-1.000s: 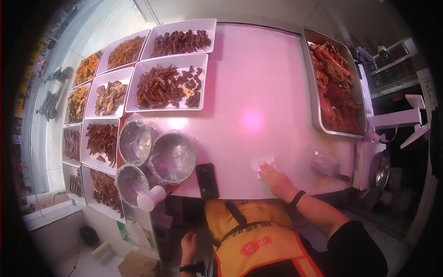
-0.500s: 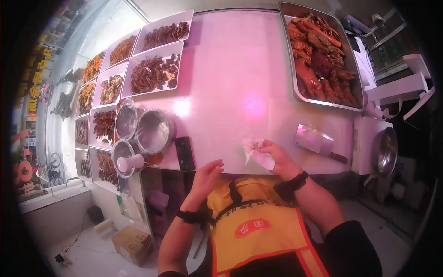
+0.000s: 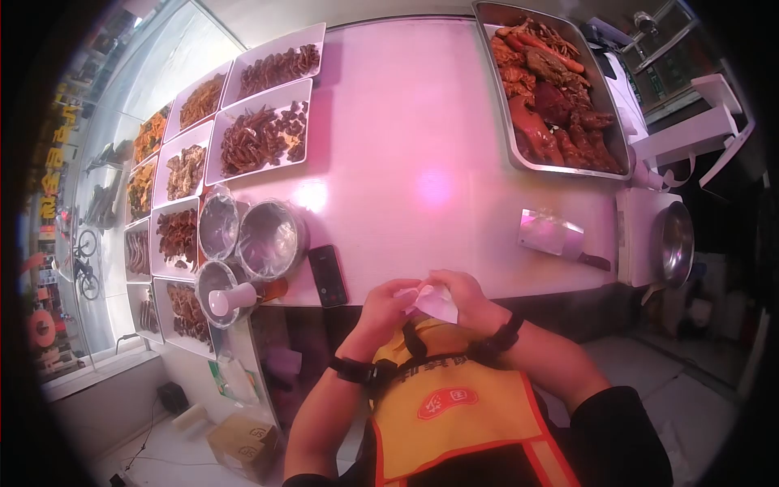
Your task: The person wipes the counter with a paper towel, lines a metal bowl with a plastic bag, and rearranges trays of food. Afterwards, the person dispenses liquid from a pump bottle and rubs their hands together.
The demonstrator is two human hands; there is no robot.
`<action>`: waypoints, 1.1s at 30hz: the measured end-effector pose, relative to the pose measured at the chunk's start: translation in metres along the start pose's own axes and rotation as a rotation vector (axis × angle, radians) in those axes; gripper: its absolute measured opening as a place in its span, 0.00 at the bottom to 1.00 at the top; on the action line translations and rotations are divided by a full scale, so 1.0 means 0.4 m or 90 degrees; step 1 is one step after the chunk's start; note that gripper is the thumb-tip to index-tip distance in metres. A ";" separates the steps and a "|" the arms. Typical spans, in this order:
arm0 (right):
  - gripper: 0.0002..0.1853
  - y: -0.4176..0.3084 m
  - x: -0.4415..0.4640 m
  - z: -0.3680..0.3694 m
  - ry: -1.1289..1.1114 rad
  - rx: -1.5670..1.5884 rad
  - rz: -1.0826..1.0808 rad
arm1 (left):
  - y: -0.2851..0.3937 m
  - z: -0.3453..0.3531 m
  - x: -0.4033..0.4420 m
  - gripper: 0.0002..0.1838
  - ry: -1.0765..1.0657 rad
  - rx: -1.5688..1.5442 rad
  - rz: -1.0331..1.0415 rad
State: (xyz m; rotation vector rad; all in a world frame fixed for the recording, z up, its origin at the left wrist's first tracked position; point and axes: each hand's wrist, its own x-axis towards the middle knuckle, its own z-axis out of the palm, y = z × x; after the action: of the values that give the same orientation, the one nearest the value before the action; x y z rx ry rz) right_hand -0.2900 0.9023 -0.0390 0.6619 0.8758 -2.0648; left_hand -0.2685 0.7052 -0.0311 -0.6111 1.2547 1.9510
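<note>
A crumpled white tissue (image 3: 438, 303) is between my two hands, just in front of the yellow apron (image 3: 454, 406). My left hand (image 3: 386, 307) has its fingers closed on the tissue's left side. On the other side, my right hand (image 3: 462, 299) grips the same tissue, fingers curled round it. Both hands are close together at the front edge of the white table (image 3: 389, 219). A black phone (image 3: 327, 276) lies flat to the left of my left hand. Farther right, a cleaver (image 3: 560, 237) with a dark handle rests on the table.
White trays (image 3: 258, 134) of cooked food stand at the left. Three plastic-lined metal bowls (image 3: 272, 239) sit before them, with a white-topped object (image 3: 231, 300) over one. A metal tray of cooked meat (image 3: 556, 93) is at the back right, near a scale (image 3: 649, 235).
My right hand has lifted the tissue off the table and brought it back towards the apron. My left hand has come up from below the table edge and taken hold of it too.
</note>
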 end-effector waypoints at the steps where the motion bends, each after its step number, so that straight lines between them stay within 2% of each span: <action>1: 0.10 0.014 0.008 0.009 -0.005 -0.054 -0.029 | -0.004 -0.005 -0.001 0.17 0.038 0.078 0.022; 2: 0.10 0.035 0.017 0.024 0.057 -0.190 -0.032 | -0.008 -0.013 -0.001 0.16 0.070 0.155 0.044; 3: 0.10 0.064 0.025 0.031 0.066 -0.189 -0.029 | -0.015 -0.028 0.000 0.16 0.064 0.151 0.037; 5: 0.13 0.138 0.037 0.021 0.164 -0.343 -0.182 | -0.034 -0.056 0.009 0.18 0.115 0.376 0.038; 6: 0.13 0.165 0.039 0.019 0.181 -0.348 -0.176 | -0.036 -0.064 0.006 0.18 0.100 0.366 0.032; 8: 0.15 0.200 0.051 0.005 0.348 -0.591 -0.174 | -0.033 -0.078 0.009 0.17 0.113 0.456 0.036; 9: 0.15 0.196 0.046 0.015 0.362 -0.597 -0.165 | -0.048 -0.090 0.019 0.17 0.100 0.446 0.031; 11: 0.18 0.176 0.032 0.032 0.302 -0.655 -0.058 | -0.080 -0.105 0.046 0.16 0.110 0.488 0.150; 15: 0.15 0.168 0.034 0.031 0.385 -0.673 -0.117 | -0.062 -0.103 0.085 0.18 -0.005 0.567 0.150; 17: 0.12 0.127 0.022 0.026 0.539 -0.824 -0.197 | -0.027 -0.099 0.080 0.21 -0.187 0.484 0.035; 18: 0.10 0.093 0.004 0.037 0.548 -0.857 -0.182 | -0.034 -0.112 0.085 0.21 -0.194 0.479 0.037; 19: 0.10 0.076 0.001 0.013 0.554 -0.862 -0.179 | -0.046 -0.129 0.087 0.21 -0.254 0.486 0.096; 20: 0.09 0.065 0.005 -0.023 0.564 -0.968 -0.234 | -0.058 -0.149 0.087 0.22 -0.311 0.492 0.155; 21: 0.08 0.056 0.010 -0.041 0.568 -1.072 -0.288 | -0.056 -0.167 0.076 0.22 -0.313 0.488 0.155; 22: 0.08 0.040 0.023 -0.027 0.558 -1.109 -0.224 | -0.042 -0.183 0.061 0.21 -0.304 0.476 0.131; 24: 0.08 0.042 0.091 -0.030 0.580 -1.105 -0.234 | -0.006 -0.220 0.024 0.21 -0.289 0.461 0.105; 26: 0.08 0.062 0.126 -0.037 0.599 -1.097 -0.242 | 0.035 -0.262 -0.021 0.23 -0.258 0.470 -0.026; 29: 0.07 0.089 0.142 -0.025 0.539 -1.123 -0.282 | 0.029 -0.349 -0.088 0.24 -0.198 0.407 -0.002; 31: 0.08 0.107 0.117 -0.004 0.472 -1.188 -0.399 | 0.039 -0.374 -0.133 0.24 -0.154 0.418 0.009; 32: 0.08 0.114 0.107 -0.010 0.473 -1.187 -0.400 | 0.040 -0.384 -0.151 0.24 -0.114 0.427 0.023; 33: 0.08 0.119 0.097 -0.023 0.426 -1.175 -0.458 | 0.035 -0.395 -0.164 0.24 -0.117 0.429 0.027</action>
State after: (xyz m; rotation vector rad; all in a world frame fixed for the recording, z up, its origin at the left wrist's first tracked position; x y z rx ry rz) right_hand -0.2714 0.8698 -0.0885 -0.1369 2.9685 -0.5711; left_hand -0.2377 0.5365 -0.0414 -0.0618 1.6831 1.4362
